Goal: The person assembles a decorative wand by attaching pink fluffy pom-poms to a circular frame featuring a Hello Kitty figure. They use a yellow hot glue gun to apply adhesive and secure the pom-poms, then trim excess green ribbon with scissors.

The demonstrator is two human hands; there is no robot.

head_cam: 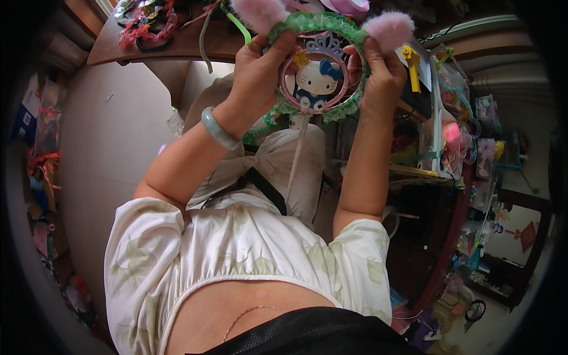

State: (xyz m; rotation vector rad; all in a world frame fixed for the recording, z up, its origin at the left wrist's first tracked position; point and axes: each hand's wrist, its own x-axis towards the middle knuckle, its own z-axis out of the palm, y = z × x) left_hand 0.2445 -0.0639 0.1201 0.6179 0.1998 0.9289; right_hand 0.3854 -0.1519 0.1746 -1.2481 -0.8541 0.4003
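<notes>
Both my hands hold a round toy wand by its ring, one at either side. My left hand (262, 75) grips the left edge of the green lace ruffle (330, 22) that runs around the ring. Its right edge is pinched in my right hand (381, 71). Inside the pink inner ring (286, 91) sits a white Hello Kitty figure (317, 79) with a blue bow, below a lilac plastic crown (326, 44). Two pink fluffy ears (390, 31) stick out at the ring's top. The wand's pale stick (296, 164) hangs down over my lap.
A wooden table (217, 44) lies ahead, with red ruffled trim (146, 26) at its left and a pink ribbon roll (348, 5) at its far edge. A yellow plastic piece (412, 69) is right of my hand. Bagged trinkets (452, 137) crowd a white rack.
</notes>
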